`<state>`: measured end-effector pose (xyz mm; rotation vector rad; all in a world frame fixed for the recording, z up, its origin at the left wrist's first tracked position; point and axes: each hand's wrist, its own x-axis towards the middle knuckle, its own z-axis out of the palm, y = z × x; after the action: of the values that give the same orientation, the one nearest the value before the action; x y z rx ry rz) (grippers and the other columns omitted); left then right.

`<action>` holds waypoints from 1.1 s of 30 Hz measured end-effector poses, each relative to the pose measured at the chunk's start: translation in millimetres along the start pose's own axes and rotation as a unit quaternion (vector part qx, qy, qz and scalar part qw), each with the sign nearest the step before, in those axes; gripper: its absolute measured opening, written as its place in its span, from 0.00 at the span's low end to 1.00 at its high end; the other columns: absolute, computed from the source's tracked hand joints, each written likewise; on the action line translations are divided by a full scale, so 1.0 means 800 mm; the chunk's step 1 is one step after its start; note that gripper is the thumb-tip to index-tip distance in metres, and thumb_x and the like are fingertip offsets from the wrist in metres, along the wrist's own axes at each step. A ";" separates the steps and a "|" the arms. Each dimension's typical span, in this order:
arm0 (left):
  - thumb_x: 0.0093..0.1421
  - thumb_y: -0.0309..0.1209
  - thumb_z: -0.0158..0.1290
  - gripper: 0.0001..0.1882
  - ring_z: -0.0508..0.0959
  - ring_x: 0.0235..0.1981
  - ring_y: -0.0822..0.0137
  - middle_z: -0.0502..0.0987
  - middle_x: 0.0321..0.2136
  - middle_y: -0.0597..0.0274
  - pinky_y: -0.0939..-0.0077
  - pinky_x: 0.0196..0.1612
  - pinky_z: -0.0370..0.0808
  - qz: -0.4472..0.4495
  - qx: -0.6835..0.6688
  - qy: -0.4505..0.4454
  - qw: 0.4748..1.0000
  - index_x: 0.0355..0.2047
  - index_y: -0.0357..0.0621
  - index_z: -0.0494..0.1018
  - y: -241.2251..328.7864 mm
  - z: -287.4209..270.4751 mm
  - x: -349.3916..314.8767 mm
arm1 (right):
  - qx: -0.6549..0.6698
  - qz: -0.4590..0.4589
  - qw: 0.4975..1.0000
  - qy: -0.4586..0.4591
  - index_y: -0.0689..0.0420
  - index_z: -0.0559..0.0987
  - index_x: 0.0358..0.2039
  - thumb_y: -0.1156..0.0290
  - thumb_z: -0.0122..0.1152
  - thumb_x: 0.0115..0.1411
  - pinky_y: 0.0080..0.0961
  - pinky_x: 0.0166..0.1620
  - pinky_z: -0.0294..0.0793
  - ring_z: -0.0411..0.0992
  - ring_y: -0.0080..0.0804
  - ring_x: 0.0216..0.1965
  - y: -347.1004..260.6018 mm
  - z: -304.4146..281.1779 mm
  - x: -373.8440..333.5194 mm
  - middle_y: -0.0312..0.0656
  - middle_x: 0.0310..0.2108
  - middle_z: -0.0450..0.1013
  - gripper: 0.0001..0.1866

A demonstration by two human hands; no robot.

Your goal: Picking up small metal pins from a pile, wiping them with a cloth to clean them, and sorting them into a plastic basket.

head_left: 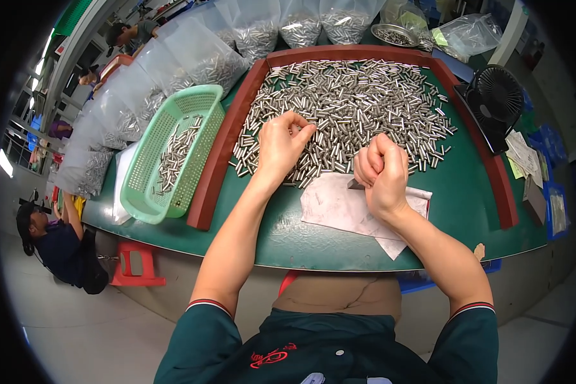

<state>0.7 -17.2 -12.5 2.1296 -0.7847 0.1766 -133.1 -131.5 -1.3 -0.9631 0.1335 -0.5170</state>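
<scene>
Many short, shiny metal pins (358,86) lie heaped on a green tabletop inside a dark red wooden frame (221,150). My left hand (280,146) is over the near left part of the heap, thumb and forefinger drawn together; anything between them is hidden. Beside it, my right hand (385,176) is closed in a fist above a stained whitish cloth (329,205). A dark grey, flat-looking piece (355,184) sticks out of the left side of that fist; the rest of it is covered by my fingers.
A green perforated basket (139,173) with some pins stands left of the frame. Clear bags of pins (256,35) line the back and left. A black fan (496,96) and papers (525,153) are at right. A seated person (64,246) is at far left, near a red stool (134,265).
</scene>
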 end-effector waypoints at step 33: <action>0.58 0.32 0.45 0.07 0.56 0.14 0.84 0.67 0.16 0.69 0.90 0.17 0.53 -0.185 -0.481 -0.351 0.782 0.31 0.42 0.67 0.045 -0.022 -0.027 | 0.005 0.010 1.000 0.010 0.53 0.54 0.09 0.66 0.36 0.56 0.17 0.13 0.44 0.44 0.17 0.08 -0.001 -0.005 -0.001 0.31 0.06 0.49 0.19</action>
<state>-35.1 -9.9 14.9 1.2445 -0.6115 -1.0743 -135.6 -134.2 -3.3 -0.9456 0.1577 -0.5078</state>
